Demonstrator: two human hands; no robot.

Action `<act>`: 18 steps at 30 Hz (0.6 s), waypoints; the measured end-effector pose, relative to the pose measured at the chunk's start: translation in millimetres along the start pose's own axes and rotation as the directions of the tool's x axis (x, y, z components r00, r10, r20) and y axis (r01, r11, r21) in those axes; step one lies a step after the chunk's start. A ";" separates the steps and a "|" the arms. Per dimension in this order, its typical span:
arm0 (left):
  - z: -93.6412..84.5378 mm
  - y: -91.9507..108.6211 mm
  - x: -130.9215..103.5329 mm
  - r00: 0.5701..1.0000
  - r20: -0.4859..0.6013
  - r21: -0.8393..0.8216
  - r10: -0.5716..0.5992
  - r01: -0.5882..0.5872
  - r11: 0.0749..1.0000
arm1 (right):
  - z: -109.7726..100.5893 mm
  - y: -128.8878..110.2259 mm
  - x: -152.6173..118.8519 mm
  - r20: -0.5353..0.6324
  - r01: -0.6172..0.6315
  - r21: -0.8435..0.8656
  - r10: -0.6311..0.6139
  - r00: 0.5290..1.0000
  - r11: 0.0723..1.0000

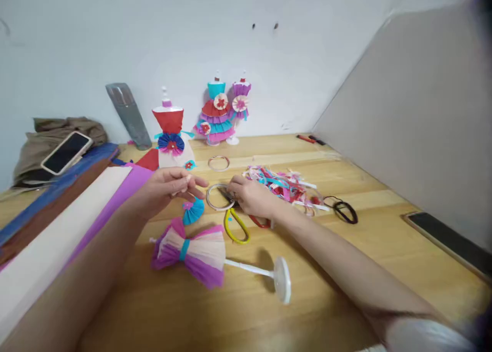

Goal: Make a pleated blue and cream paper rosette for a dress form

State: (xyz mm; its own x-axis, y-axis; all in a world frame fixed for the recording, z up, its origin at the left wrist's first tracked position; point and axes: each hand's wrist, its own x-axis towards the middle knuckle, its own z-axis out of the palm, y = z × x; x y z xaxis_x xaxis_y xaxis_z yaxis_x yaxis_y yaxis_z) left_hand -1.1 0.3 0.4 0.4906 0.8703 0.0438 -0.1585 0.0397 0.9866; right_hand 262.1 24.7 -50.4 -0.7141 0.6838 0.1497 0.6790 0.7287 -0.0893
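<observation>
My left hand (pixel 172 185) is raised over the table, thumb and fingers pinched; a tiny pale bit seems to sit at the fingertips, too small to name. My right hand (pixel 248 194) reaches down with curled fingers beside a clear tape roll (pixel 208 201) and dark metal tips; what it grips is hidden. Below it lie a yellow looped handle (pixel 237 229) and a red handle (pixel 260 223). Nearer me, a miniature dress stand (pixel 249 267) lies on its side in a purple and cream crepe-paper dress (pixel 205 254) with a blue band. A blue pleated paper fan (pixel 193 211) rests behind it.
Three dressed stands (pixel 169 121) stand near the wall, by a grey bottle (pixel 130 117). Paper scraps (pixel 286 185) are heaped at right, near a black hair tie (pixel 345 212) and a phone (pixel 446 239). Crepe-paper sheets (pixel 92 203) and another phone (pixel 66 153) lie left.
</observation>
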 end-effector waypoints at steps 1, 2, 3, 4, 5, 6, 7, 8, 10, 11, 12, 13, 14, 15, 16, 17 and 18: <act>-1.1 0.6 -0.3 1.000 0.003 0.004 0.005 -0.005 1.000 | 0.3 0.1 0.6 0.008 -0.011 -0.021 0.012 1.000 1.000; -2.4 1.1 -0.6 1.000 0.006 0.007 0.011 -0.011 1.000 | 0.3 0.2 1.2 0.012 -0.020 -0.041 0.021 1.000 0.999; -3.8 1.5 -1.0 1.000 0.010 0.009 0.018 -0.018 1.000 | 0.0 0.3 1.6 0.012 -0.027 -0.061 0.027 1.000 0.998; -5.3 1.8 -1.3 1.000 0.013 0.010 0.027 -0.027 1.000 | -0.7 0.5 1.9 0.008 -0.031 -0.089 0.032 0.999 0.996; -6.8 2.1 -1.7 0.999 0.016 0.010 0.037 -0.037 0.999 | -1.8 0.5 2.0 0.000 -0.032 -0.112 0.032 0.999 0.993; -8.2 2.5 -2.0 0.999 0.018 0.010 0.047 -0.047 0.999 | -3.2 0.1 1.8 -0.015 -0.032 -0.126 0.030 0.999 0.992; -9.3 3.1 -2.3 0.998 0.019 0.011 0.056 -0.057 0.998 | -4.6 -0.6 1.4 -0.038 -0.035 -0.125 0.030 0.999 0.992; -10.1 3.8 -2.5 0.998 0.019 0.014 0.065 -0.065 0.998 | -6.1 -2.1 1.1 -0.070 -0.039 -0.104 0.032 0.997 0.994; -10.5 5.8 -2.9 0.997 0.015 0.020 0.077 -0.077 0.997 | -8.4 -7.4 1.8 -0.144 -0.037 -0.001 0.037 0.989 0.999; -10.1 7.0 -3.2 0.996 0.015 0.022 0.083 -0.083 0.996 | -9.2 -11.2 3.4 -0.175 -0.022 0.077 0.035 0.984 0.997; -9.4 8.2 -3.5 0.996 0.018 0.023 0.090 -0.090 0.996 | -9.4 -15.6 6.3 -0.200 0.007 0.162 0.026 0.979 0.987; -8.4 9.4 -3.8 0.995 0.024 0.022 0.099 -0.099 0.995 | -9.2 -20.4 10.6 -0.218 0.048 0.242 0.006 0.976 0.969; -7.2 10.5 -4.2 0.993 0.033 0.019 0.110 -0.110 0.994 | -8.4 -25.5 16.3 -0.225 0.091 0.308 -0.021 0.974 0.947; -5.9 11.5 -4.7 0.992 0.042 0.016 0.120 -0.121 0.992 | -7.1 -30.4 23.3 -0.226 0.135 0.350 -0.056 0.972 0.927; -4.6 12.4 -5.2 0.990 0.050 0.015 0.130 -0.131 0.991 | -5.2 -35.2 31.1 -0.215 0.175 0.370 -0.099 0.972 0.912; -3.2 13.3 -5.8 0.989 0.054 0.016 0.138 -0.139 0.990 | -3.0 -39.7 39.2 -0.180 0.199 0.367 -0.140 0.974 0.909; -1.9 14.3 -6.4 0.988 0.056 0.024 0.142 -0.144 0.989 | -0.5 -43.7 47.1 -0.141 0.207 0.348 -0.168 0.976 0.914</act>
State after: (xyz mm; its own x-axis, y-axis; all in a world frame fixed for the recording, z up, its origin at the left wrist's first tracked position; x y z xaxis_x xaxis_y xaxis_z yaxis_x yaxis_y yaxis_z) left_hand -8.2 -3.7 14.0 0.5106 0.8380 0.1924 -0.2066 -0.0976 0.9735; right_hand 198.9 25.1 -39.0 -0.7866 0.5398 0.2997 0.4136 0.8211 -0.3934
